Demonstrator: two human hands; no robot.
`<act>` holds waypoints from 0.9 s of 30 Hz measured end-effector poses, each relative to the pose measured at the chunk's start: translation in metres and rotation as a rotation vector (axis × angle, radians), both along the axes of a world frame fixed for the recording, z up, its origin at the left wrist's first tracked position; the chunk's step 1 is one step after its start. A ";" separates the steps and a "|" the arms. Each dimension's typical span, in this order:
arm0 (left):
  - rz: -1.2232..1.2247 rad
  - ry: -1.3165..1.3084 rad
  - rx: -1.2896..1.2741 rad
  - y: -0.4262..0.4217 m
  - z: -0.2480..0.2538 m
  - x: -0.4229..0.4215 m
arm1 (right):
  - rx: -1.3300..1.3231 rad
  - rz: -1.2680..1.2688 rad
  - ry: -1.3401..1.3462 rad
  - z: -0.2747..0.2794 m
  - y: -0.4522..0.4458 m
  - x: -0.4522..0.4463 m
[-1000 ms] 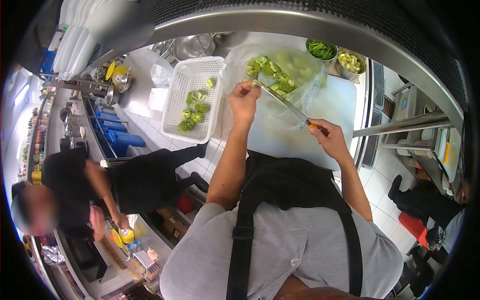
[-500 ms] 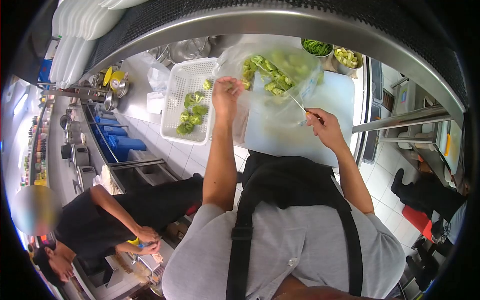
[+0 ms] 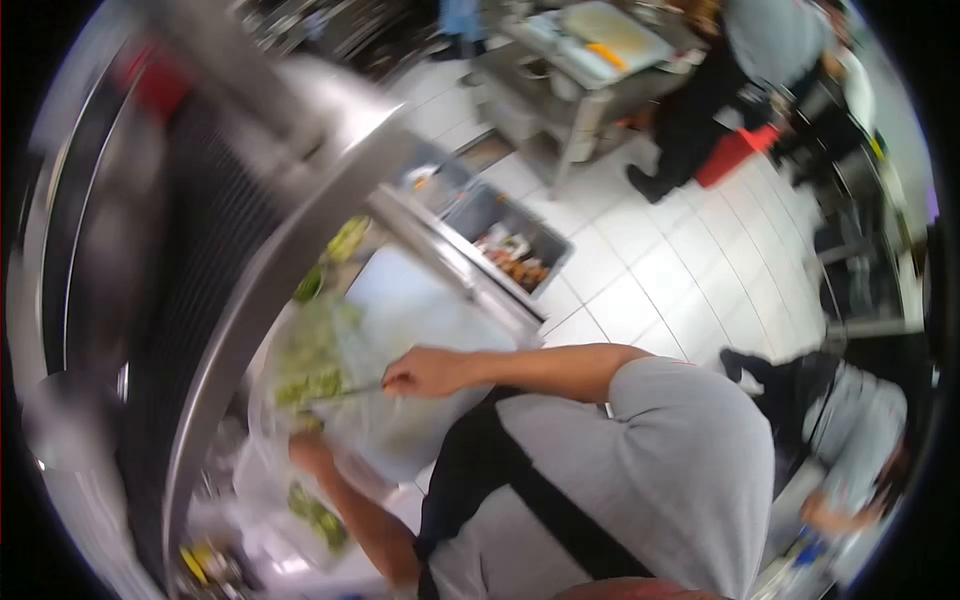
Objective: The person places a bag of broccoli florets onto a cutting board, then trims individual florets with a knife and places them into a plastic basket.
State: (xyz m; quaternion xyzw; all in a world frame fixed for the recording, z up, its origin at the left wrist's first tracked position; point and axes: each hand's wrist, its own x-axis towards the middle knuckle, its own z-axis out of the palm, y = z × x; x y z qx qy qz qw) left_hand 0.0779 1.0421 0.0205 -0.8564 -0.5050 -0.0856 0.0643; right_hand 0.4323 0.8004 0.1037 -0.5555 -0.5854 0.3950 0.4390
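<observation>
My right hand (image 3: pixel 425 372) is closed round the handle of a knife (image 3: pixel 360 390), its blade pointing left toward pieces of broccoli (image 3: pixel 310 387). These green pieces lie at a clear plastic bag (image 3: pixel 275 355) spread over the left part of a white cutting board (image 3: pixel 440 300). Close by the bag's lower edge is my left hand (image 3: pixel 310 452), its fingers smeared by motion, next to a bit of broccoli. Below it, a white perforated basket (image 3: pixel 275 530), blurred, holds several broccoli florets (image 3: pixel 318 515).
A metal shelf edge (image 3: pixel 225 340) curves close over the counter. Beyond the board stand a bowl of green vegetables (image 3: pixel 310 284) and one of pale cut pieces (image 3: pixel 347 238). A grey bin (image 3: pixel 555 248) holds food scraps. One person (image 3: pixel 690 110) stands near a red bucket (image 3: pixel 738 155); another person (image 3: pixel 850 430) works lower right.
My view has swung to the right and tilted, so more floor and the bin show. The knife stays in my right hand; my left hand stays between the basket and the bag.
</observation>
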 end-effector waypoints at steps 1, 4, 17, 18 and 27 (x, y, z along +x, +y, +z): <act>-0.114 -0.126 0.003 0.011 -0.011 -0.014 | 0.008 -0.006 -0.002 0.006 -0.002 0.001; 0.074 -0.141 -0.115 -0.018 0.017 0.017 | 0.001 -0.055 0.063 0.002 -0.011 -0.002; 0.297 -1.881 -1.144 -0.037 0.069 0.074 | 0.022 -0.095 0.094 0.016 -0.021 0.002; 0.288 -1.963 -1.146 -0.042 0.069 0.077 | 0.017 -0.091 0.095 0.018 -0.021 0.002; -0.139 -2.061 -1.475 -0.044 0.038 0.039 | 0.028 -0.063 0.046 0.017 -0.015 -0.005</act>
